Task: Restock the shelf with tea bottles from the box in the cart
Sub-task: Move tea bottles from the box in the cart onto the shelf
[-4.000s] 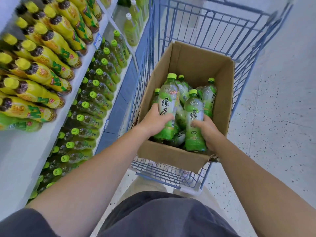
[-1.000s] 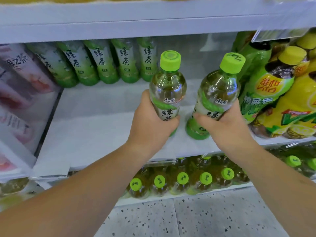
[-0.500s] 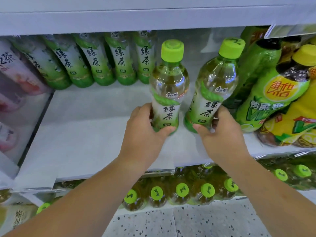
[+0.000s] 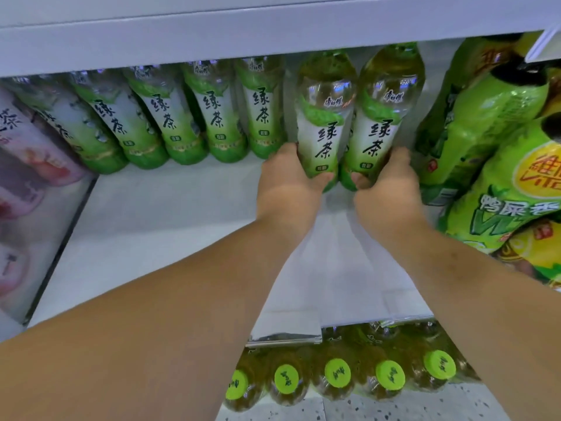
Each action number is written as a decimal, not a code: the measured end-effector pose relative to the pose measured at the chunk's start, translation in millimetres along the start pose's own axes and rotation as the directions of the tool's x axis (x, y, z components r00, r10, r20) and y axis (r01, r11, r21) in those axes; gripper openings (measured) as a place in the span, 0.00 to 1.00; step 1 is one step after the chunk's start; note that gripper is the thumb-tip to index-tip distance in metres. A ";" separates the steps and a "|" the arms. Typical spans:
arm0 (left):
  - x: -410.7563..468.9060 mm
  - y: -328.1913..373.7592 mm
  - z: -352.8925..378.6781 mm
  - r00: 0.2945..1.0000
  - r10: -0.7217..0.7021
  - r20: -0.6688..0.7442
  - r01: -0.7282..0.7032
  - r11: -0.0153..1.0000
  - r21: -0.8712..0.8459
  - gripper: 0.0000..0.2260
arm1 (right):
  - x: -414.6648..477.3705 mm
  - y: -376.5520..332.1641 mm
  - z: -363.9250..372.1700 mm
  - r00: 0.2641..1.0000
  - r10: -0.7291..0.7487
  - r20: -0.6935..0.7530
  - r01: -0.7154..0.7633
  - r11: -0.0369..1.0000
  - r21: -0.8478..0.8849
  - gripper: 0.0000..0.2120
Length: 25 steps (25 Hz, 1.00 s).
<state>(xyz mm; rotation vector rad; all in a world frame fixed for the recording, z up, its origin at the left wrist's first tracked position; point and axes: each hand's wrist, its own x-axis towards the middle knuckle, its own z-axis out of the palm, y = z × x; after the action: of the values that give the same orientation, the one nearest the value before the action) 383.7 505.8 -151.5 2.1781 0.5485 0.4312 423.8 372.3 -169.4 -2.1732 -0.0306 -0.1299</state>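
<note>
The white shelf [image 4: 151, 238] fills the middle of the view, its near half bare. The upper shelf board [image 4: 212, 31] runs across the top and hides every cap in the far row.

At right, large green and yellow bottles [image 4: 501, 177] lean in from the near right corner. At left, pink-labelled bottles [image 4: 24, 153] stand behind a dark divider.

Along the far edge stands a row of green tea bottles [image 4: 170, 117], labels facing you.

Just right of that row, between it and the large green bottles, are the two you hold. The left tea bottle [image 4: 324, 117] and right tea bottle [image 4: 385, 110] are upright, side by side and touching.

Your left hand [image 4: 288, 183] grips the left tea bottle low down, fingers curled round its base. Your right hand [image 4: 385, 189] grips the right tea bottle the same way. Both hands cover the bases, so you cannot tell whether they rest on the shelf.

Below the near edge, a lower row of bottles shows green caps [image 4: 337, 373] above a speckled floor [image 4: 394, 411].
</note>
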 end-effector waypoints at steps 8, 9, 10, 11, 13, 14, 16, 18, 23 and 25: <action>44.5 11.7 15.8 0.994 0.105 -0.014 -0.094 0.940 0.327 0.25 | 48.8 -1.2 15.6 1.000 -0.021 -0.017 0.021 1.000 -0.023 0.16; 48.7 11.8 17.5 0.994 0.110 -0.009 -0.101 0.937 0.335 0.25 | 52.5 0.0 17.0 0.999 -0.032 -0.008 0.032 0.999 -0.008 0.16; 52.0 11.5 19.5 0.993 0.114 -0.005 -0.106 0.937 0.333 0.24 | 55.8 1.0 18.5 0.999 -0.036 0.003 0.036 0.999 0.008 0.15; 53.7 10.9 21.1 0.993 0.118 -0.005 -0.110 0.939 0.327 0.23 | 58.6 1.8 20.1 0.999 -0.038 0.013 0.038 0.999 0.022 0.15; 55.2 9.6 23.9 0.993 0.121 -0.019 -0.110 0.949 0.297 0.24 | 63.9 3.1 23.2 0.998 -0.059 0.030 0.058 0.998 0.036 0.16; 55.9 9.0 25.3 0.993 0.114 -0.028 -0.102 0.957 0.272 0.24 | 66.3 3.5 24.6 0.996 -0.075 0.037 0.074 0.997 0.037 0.17; 57.8 7.7 28.0 0.995 0.091 -0.040 -0.080 0.971 0.224 0.23 | 70.4 4.6 26.5 0.993 -0.105 0.047 0.103 0.994 0.031 0.18; 60.3 6.9 30.8 0.997 0.069 -0.046 -0.059 0.978 0.200 0.22 | 72.5 7.0 28.4 0.991 -0.125 0.044 0.124 0.992 0.031 0.20; 63.9 7.8 35.1 0.999 0.024 -0.038 -0.015 0.975 0.223 0.22 | 72.5 12.3 32.5 0.988 -0.155 0.010 0.154 0.987 0.054 0.23; 64.9 6.9 34.9 0.999 0.020 -0.026 -0.014 0.971 0.241 0.22 | 72.3 12.9 33.4 0.988 -0.153 -0.008 0.153 0.986 0.066 0.23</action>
<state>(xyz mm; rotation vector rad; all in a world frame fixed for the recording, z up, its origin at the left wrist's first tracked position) 456.9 513.3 -159.3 2.4130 0.6256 0.4237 499.4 390.4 -191.2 -2.1033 -0.1975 -0.2168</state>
